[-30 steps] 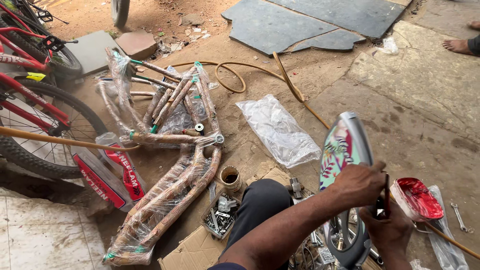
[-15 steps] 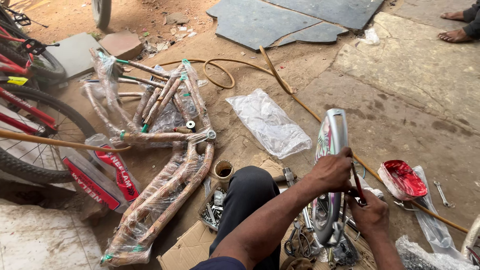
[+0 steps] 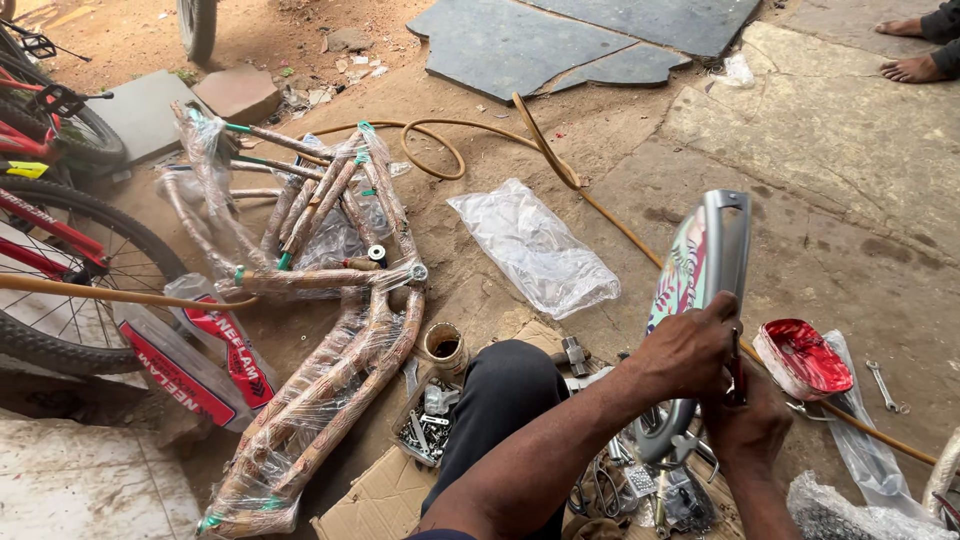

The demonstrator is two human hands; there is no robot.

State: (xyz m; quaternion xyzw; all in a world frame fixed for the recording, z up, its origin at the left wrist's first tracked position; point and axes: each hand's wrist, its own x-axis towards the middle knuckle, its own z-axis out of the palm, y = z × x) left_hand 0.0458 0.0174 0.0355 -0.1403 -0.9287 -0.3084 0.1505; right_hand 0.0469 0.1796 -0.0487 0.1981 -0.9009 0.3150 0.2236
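Dirt ground; left hand (image 3: 688, 352) hides mudguard (image 3: 700, 270) middle.

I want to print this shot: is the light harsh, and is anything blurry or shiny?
Head view: soft, even daylight, no hard shadows; the left hand and right hand on the curved mudguard look sharp; mild glare on the clear plastic bag; edges bend slightly.

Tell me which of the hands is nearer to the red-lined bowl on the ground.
Right. The right hand sits just left of the red-lined bowl, low beside the mudguard, holding a red-handled tool. The left hand grips the mudguard farther left, with the right hand between it and the bowl.
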